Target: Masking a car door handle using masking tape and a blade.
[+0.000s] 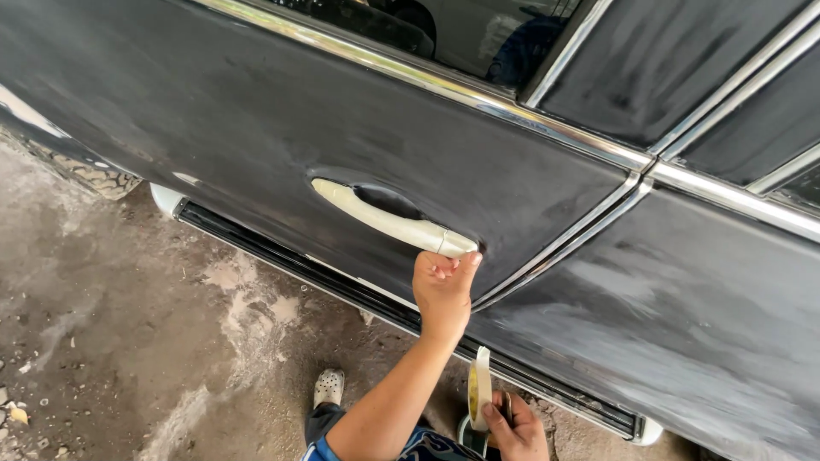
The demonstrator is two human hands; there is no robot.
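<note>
A dull, sanded black car door fills the view. Its door handle is wrapped in pale cream masking tape. My left hand reaches up to the handle's right end, fingers curled and thumb tip pressing the taped end. Low down by my knee, my right hand grips a roll of cream masking tape, held on edge. No loose strip of tape is visible between the roll and the handle.
A second black door panel lies to the right, past the door gap. Chrome trim runs under the windows. A dark side step runs below the doors. My pale clog stands on stained concrete floor. A tyre shows at left.
</note>
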